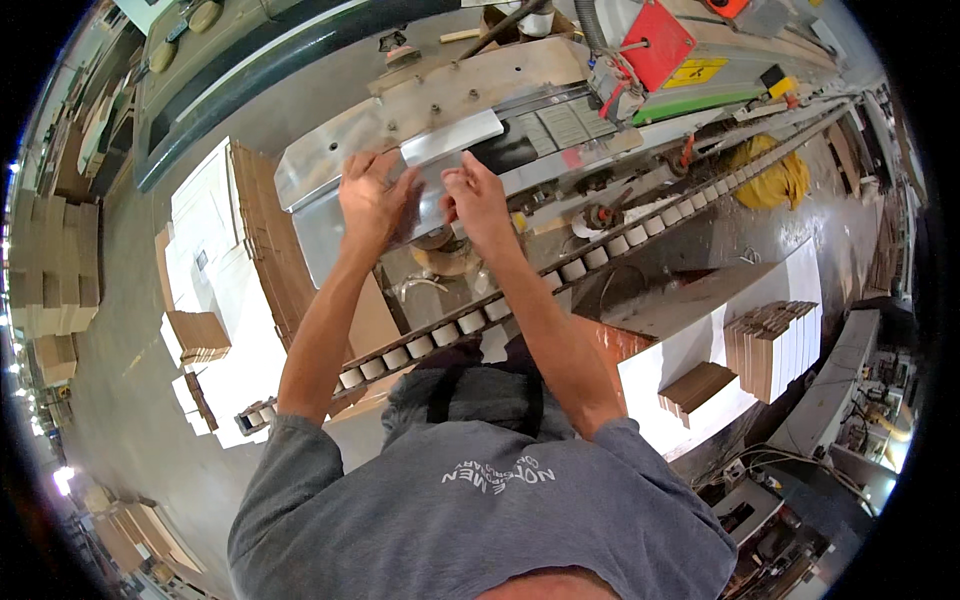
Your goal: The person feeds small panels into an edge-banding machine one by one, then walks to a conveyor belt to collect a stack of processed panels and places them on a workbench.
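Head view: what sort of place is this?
Most likely a factory or workshop working with cardboard: stacks of cardboard stand close by, a roller rail crosses the work area, and a red-panelled machine stands beyond it.

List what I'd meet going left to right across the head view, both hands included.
Tall cardboard stack → small brown cardboard stack → left hand → right hand → red panel → crumpled yellow bag.
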{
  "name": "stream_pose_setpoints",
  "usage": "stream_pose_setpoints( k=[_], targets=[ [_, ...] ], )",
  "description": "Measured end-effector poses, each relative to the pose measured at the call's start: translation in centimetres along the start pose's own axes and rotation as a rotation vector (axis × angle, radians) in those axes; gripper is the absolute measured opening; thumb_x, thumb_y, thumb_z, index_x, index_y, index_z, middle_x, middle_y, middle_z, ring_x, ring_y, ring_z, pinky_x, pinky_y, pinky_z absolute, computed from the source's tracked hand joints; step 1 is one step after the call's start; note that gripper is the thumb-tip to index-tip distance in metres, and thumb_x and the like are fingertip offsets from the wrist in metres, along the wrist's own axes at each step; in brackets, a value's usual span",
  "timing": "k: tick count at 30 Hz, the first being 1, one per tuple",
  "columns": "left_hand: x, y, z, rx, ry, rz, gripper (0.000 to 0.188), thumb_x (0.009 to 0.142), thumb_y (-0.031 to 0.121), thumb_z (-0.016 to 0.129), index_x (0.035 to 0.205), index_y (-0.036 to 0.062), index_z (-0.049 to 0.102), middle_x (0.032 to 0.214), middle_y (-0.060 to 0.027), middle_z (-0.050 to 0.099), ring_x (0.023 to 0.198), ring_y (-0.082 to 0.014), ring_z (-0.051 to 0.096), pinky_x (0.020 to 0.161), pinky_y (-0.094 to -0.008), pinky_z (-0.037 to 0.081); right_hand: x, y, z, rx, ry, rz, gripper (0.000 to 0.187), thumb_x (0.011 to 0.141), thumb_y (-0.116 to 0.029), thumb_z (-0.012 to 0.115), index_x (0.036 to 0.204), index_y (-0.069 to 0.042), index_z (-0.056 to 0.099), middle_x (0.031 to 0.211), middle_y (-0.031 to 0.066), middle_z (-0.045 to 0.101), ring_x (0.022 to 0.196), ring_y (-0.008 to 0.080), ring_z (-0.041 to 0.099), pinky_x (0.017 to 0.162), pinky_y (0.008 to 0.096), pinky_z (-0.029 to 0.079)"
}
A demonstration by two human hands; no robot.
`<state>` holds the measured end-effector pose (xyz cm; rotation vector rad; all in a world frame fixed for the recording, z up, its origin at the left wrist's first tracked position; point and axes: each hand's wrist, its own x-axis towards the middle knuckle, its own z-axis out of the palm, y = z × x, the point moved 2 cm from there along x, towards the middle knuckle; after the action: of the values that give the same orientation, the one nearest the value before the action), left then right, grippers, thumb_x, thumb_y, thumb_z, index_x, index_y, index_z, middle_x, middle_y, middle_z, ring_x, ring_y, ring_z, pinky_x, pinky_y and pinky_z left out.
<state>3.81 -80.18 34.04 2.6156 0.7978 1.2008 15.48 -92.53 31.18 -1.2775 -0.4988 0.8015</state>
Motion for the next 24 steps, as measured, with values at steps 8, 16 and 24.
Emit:
stream_pose_setpoints(
  k=[8, 16, 24],
  targets=[
    [-0.5, -0.1, 0.6, -0.001, -0.042, -0.046, 0.020, 0.074, 0.021, 0.081, 0.083, 0.0046, 0.073, 0.079, -0.0114, 0.066, 0.078, -0.0330, 0.062, 0.069, -0.0423, 0.051, 0.7, 0.0, 1.8, -0.138, -0.042, -0.009, 0.030, 0.095, -0.013, 0.054, 0.110, 0.013, 0.052, 0.083, 0.0124, 0.065, 0.063, 0.0164, 0.063, 0.052, 0.0298, 0.051],
    [0.6, 1.3, 3.0, -0.077, -0.111, -0.078, 0.015, 0.077, 0.018, 0.079, 0.081, 0.0045, 0.073, 0.077, -0.0122, 0.067, 0.073, -0.0320, 0.064, 0.065, -0.0401, 0.052, 2.9, 0.5, -0.1, -0.311, 0.070, -0.194, 0.021, 0.093, -0.014, 0.053, 0.095, 0.007, 0.051, 0.079, 0.0190, 0.063, 0.070, 0.0320, 0.065, 0.065, 0.0413, 0.051],
    [3.2, 5.2, 7.5, -0.147, -0.176, -0.142, 0.015, 0.080, 0.018, 0.077, 0.083, 0.0034, 0.074, 0.082, -0.0136, 0.071, 0.071, -0.0323, 0.067, 0.065, -0.0383, 0.053, 5.7, -1.9, -5.7, -0.465, 0.139, -0.206, 0.021, 0.091, -0.014, 0.052, 0.089, 0.007, 0.049, 0.081, 0.0265, 0.060, 0.079, 0.0452, 0.061, 0.073, 0.0507, 0.048]
  ],
)
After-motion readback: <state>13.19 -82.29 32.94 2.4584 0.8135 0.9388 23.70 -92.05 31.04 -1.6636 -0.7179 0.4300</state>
